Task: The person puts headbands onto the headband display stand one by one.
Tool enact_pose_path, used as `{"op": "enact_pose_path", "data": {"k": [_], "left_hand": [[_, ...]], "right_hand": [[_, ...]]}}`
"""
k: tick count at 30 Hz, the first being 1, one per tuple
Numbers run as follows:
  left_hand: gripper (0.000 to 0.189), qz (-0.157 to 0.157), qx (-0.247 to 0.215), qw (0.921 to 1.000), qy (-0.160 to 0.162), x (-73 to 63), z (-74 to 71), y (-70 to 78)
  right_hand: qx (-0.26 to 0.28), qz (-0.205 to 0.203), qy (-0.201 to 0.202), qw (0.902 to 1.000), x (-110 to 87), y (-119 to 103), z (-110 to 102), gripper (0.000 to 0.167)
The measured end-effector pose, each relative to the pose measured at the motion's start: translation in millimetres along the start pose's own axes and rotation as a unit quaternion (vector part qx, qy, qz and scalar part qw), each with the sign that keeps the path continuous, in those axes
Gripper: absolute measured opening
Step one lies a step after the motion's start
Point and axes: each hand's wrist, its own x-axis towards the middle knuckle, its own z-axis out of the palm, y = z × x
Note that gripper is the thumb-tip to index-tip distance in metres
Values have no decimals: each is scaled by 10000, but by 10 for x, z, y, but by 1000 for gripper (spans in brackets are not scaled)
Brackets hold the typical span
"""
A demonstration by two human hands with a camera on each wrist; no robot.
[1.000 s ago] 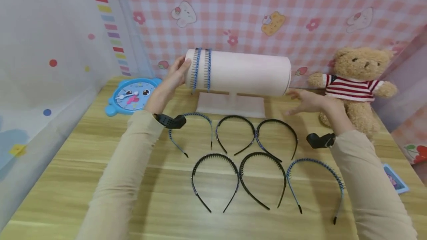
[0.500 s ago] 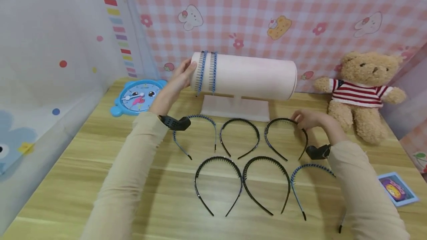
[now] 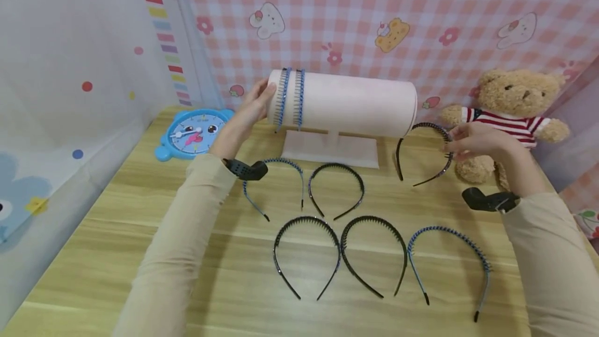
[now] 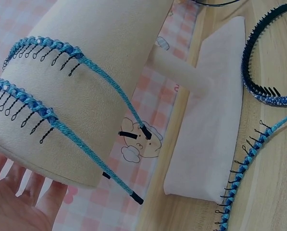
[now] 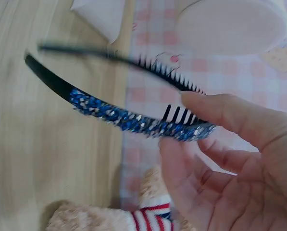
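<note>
A white padded cylinder on a T-shaped display stand [image 3: 355,103] stands at the back of the table. Two blue toothed headbands, one [image 3: 282,99] at the left end and another [image 3: 299,99] beside it, sit over it. My left hand [image 3: 252,108] grips the cylinder's left end, thumb in front. Right of the stand, my right hand [image 3: 482,142] pinches a black toothed headband between thumb and fingers. Blue and silver glitter covers this headband [image 5: 129,122] along its outer side in the right wrist view. Its two ends point down and left, toward the table.
Several headbands lie on the wooden table: a blue one [image 3: 285,160] and a black one [image 3: 336,165] behind, two black ones [image 3: 306,218] and a blue one [image 3: 444,228] in front. A blue clock [image 3: 194,137] lies left; a teddy bear [image 3: 521,92] sits right.
My right hand went down to the back-row black headband on the right, took hold of it, and lifted it up and right beside the cylinder. My left hand stays on the cylinder's end.
</note>
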Motion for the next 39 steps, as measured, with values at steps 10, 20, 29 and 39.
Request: {"op": "enact_pose_path", "data": {"k": [10,20,29,39], "left_hand": [[59,105,141,9998,-15,0,7,6],[59,89,91,9999,-31,9,-1,16],[60,-23,66,10000,-10,2,-1,23],[59,42,151,9999,-38,-17,-5,6]], "right_hand": [[855,-412,880,9916,-83,-338,13,43],[1420,-871,1588,9732,-153,-660,134,39],[1017,-1341,2061,9640,-63,-792,281,39],[-518,-2257,2077,9504,4,-710,217,91]]}}
